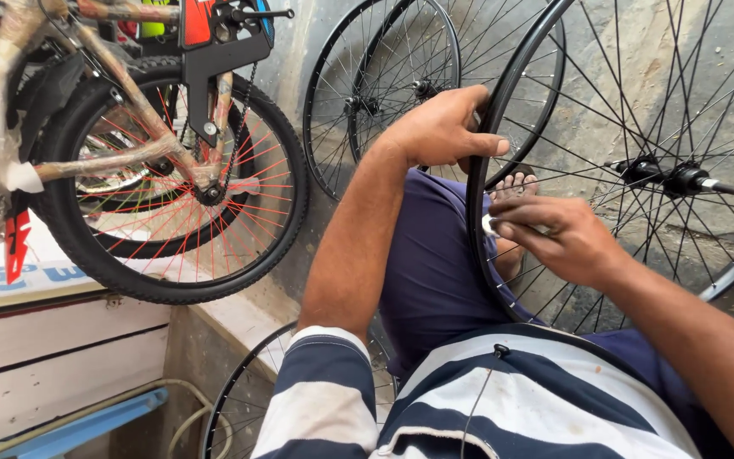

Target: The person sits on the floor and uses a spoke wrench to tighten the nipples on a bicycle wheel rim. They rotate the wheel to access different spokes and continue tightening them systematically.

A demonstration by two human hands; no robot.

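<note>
Here, left hand (443, 129) fingers curled around black spoked wheel rim (479, 246), right hand (554, 238) fingers pinching white strip (488, 226) at rim's inner edge, tyred bicycle wheel (182, 183) far left.

left hand (443, 129): fingers curled, gripping | right hand (554, 238): fingertips pinched

The wheel rim (503, 102) stands upright over your lap, hub (669, 177) to the right. Your left hand (443, 127) is on its upper edge, your right hand (554, 238) just below. A wrapped bicycle (155, 153) stands to your left, spare wheels (384, 85) behind.
</note>
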